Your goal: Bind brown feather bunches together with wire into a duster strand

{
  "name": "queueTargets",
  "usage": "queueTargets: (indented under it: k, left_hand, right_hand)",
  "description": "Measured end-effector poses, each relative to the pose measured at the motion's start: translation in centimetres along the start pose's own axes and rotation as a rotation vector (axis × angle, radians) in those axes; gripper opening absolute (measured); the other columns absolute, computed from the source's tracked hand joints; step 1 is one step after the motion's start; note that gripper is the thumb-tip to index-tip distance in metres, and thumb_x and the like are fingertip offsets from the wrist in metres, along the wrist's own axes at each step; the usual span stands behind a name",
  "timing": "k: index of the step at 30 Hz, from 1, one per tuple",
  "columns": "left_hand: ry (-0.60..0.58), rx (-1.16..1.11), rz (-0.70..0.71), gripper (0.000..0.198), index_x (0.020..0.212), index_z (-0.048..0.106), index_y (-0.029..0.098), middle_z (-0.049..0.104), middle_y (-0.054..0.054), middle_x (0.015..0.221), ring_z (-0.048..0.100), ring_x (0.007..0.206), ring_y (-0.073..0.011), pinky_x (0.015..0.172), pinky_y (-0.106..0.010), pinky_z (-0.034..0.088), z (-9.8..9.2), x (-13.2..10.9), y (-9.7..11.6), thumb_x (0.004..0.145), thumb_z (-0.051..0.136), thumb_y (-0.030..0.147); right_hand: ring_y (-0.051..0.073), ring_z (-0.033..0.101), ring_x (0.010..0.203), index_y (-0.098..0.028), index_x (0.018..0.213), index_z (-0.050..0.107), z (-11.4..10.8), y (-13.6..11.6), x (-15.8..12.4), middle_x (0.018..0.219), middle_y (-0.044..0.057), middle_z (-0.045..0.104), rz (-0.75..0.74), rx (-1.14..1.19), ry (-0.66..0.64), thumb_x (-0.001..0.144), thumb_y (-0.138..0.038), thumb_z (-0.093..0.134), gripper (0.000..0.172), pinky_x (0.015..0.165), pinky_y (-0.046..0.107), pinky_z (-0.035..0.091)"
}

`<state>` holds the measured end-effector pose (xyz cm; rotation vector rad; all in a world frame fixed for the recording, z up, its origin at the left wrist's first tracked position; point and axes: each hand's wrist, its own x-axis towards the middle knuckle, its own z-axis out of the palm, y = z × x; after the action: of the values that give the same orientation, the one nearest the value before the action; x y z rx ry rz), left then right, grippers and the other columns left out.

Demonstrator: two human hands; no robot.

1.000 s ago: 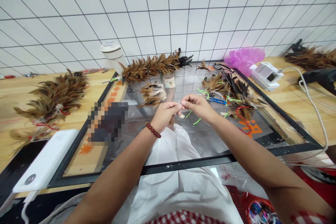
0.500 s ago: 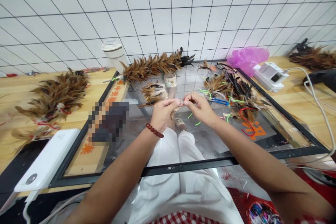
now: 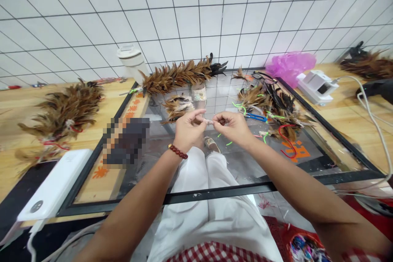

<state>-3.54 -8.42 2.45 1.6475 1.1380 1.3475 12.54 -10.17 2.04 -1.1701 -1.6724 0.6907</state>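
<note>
Over the glass tabletop, my left hand [image 3: 189, 130] and my right hand [image 3: 232, 127] face each other with thumbs and fingertips pinched. Between them they hold a small pale strip [image 3: 209, 121], too small to make out well. A dark red bead bracelet [image 3: 178, 152] is on my left wrist. Just behind my left hand lies a small brown and white feather bundle [image 3: 177, 106]. Beyond it stretches a long brown feather garland [image 3: 181, 77] with black tips. To the right of my right hand are loose brown and black feathers [image 3: 270, 100], green ties and a blue tool [image 3: 256, 117].
A black frame [image 3: 221, 193] edges the glass. At left are another feather garland [image 3: 72, 106], a white power bank [image 3: 55, 184] and a white cup [image 3: 132, 62]. A pink plastic bag [image 3: 290, 65] and a white device [image 3: 317, 86] with a cable stand at back right.
My left hand's fingers have lifted and curled, and the pale strip between my hands shows more. A light tuft seen below the fingertips is no longer visible. The view has shifted slightly.
</note>
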Motion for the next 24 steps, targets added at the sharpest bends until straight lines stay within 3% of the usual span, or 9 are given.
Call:
queueTargets:
  k: [3,6,11,15,20,24]
  left_hand:
    - [0.081,0.279,0.247,0.031,0.092,0.073,0.022,0.069,-0.002,0.071,0.059,0.087,-0.0200,0.092,-0.037,0.041,-0.3,0.0,0.0,0.064,0.066,0.012]
    - [0.102,0.331,0.344,0.016,0.081,0.073,0.022,0.070,-0.003,0.075,0.059,0.084,-0.0195,0.087,-0.036,0.044,-0.4,0.0,-0.2,0.071,0.063,0.015]
    - [0.033,0.211,0.326,0.014,0.075,0.071,0.021,0.071,-0.005,0.083,0.062,0.082,-0.0171,0.082,-0.031,0.046,-0.1,-0.3,-0.5,0.079,0.058,0.020]
    - [0.030,0.199,0.327,0.012,0.073,0.072,0.022,0.071,-0.004,0.078,0.063,0.079,-0.0171,0.081,-0.031,0.046,0.1,-0.6,-0.4,0.078,0.060,0.022]
    - [0.030,0.163,0.271,0.011,0.073,0.073,0.023,0.071,-0.005,0.079,0.063,0.080,-0.0179,0.081,-0.032,0.047,0.2,-0.7,-0.3,0.076,0.062,0.023]
    - [0.010,0.096,0.234,0.012,0.075,0.074,0.022,0.072,-0.005,0.083,0.063,0.083,-0.0172,0.083,-0.030,0.047,0.0,-0.4,-0.6,0.077,0.062,0.024]
  right_hand:
    - [0.011,0.054,0.059,-0.015,0.075,0.070,0.4,-0.5,-0.4,0.066,0.002,0.066,-0.076,-0.016,-0.001,0.076,-0.021,0.061,0.011,0.057,0.024,0.042]
    - [0.012,0.057,0.064,-0.017,0.077,0.071,1.1,-0.9,-0.7,0.071,0.002,0.068,-0.122,0.023,0.006,0.077,-0.022,0.061,0.011,0.063,0.026,0.045]
    - [0.013,0.059,0.067,-0.018,0.078,0.068,1.7,-1.2,-0.9,0.074,0.003,0.068,0.007,0.285,-0.020,0.078,-0.036,0.065,0.018,0.067,0.028,0.048]
    - [0.010,0.055,0.061,-0.018,0.082,0.062,1.7,-1.0,-0.5,0.070,0.000,0.063,0.167,0.524,0.078,0.075,-0.044,0.068,0.028,0.059,0.024,0.047]
    - [0.009,0.052,0.058,-0.016,0.074,0.065,1.5,-0.4,-0.1,0.067,0.001,0.063,0.209,0.497,0.006,0.066,-0.046,0.074,0.033,0.056,0.023,0.044]
    - [0.009,0.049,0.054,-0.016,0.068,0.063,1.0,0.0,0.2,0.061,0.000,0.060,0.217,0.445,0.042,0.065,-0.048,0.073,0.034,0.052,0.024,0.040]
